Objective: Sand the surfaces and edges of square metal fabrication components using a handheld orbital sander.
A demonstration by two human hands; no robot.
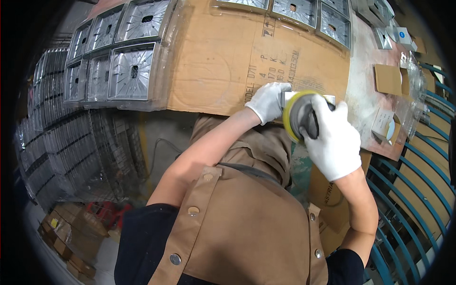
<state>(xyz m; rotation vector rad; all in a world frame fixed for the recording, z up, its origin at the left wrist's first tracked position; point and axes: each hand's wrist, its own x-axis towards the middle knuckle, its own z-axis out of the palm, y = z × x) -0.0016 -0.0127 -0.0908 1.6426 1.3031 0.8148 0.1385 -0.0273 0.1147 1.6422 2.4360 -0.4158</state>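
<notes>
My right hand [332, 140], in a white glove, is wrapped round a dark grey orbital sander [300, 118]. The sander has a round body with a yellow-green pad rim, and it is tilted on its side at the cardboard's near edge. My left hand [270, 100], also gloved in white, has its fingers closed on the left end of a pale silver metal piece [288, 96]. Most of that piece is hidden behind the sander; a bit of it shows to the right of the disc. I cannot tell whether the pad touches it.
Flat brown cardboard [213, 61] covers the table. Clear trays of square silver metal parts [134, 71] lie at the left, and another tray [294, 12] at the far edge. Small open boxes [387, 78] stand at the right, beside a blue railing [408, 183]. Stacked trays [80, 152] rise at the left.
</notes>
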